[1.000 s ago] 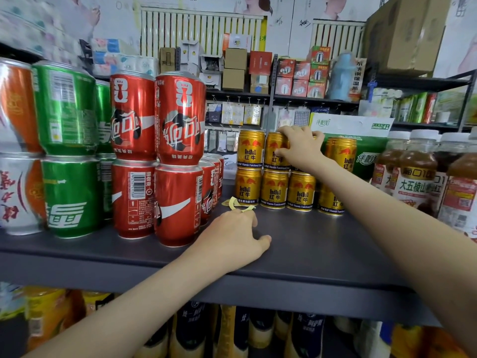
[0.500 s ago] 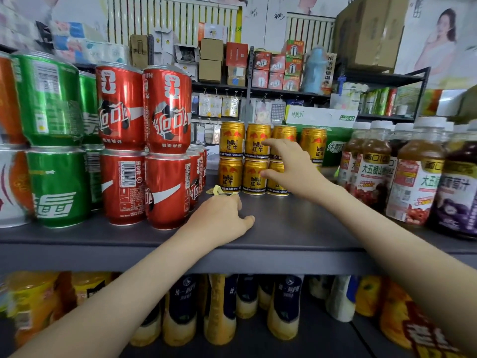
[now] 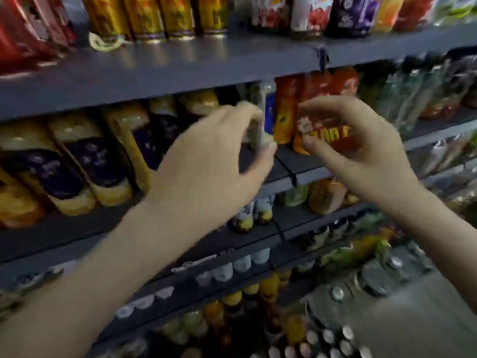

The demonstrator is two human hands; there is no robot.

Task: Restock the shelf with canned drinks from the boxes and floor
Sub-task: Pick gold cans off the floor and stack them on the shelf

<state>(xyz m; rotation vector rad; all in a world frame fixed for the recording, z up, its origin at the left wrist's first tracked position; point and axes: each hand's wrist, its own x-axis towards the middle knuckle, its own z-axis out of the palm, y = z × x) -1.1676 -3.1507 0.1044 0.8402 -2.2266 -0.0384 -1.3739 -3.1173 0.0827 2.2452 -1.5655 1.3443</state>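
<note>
Dim and flat, heavy motion blur throughout. Smeared worst on the left hand (image 3: 214, 161) and right hand (image 3: 361, 151). Faint pale reflections on the top shelf (image 3: 180, 71) below the gold cans (image 3: 154, 16). Deep shadow under each shelf; unreadable labels, shelf lines bowed toward the frame edges.

Dim, blurred shop aisle: dark grey metal shelves (image 3: 154, 73) in tiers, crowded with bottles (image 3: 85, 161), above a grey floor (image 3: 426, 326).
</note>
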